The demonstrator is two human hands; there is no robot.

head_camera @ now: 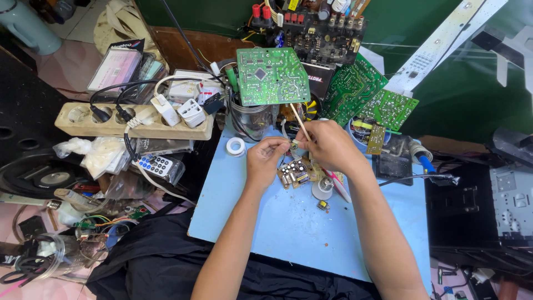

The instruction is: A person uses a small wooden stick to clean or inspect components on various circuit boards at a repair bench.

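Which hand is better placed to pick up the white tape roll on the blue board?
Probably the left hand. The tape roll lies just beside it on the blue board. The right hand is farther away and holds a thin stick.

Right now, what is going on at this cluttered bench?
A person sits at a light blue work board crowded with electronics. The left hand and the right hand meet just above a small tan circuit board, pinching something tiny between the fingertips; what it is cannot be made out. The right hand also holds a thin stick. A green circuit board rests on a jar behind, a roll of white tape lies left, and a power strip sits further left.
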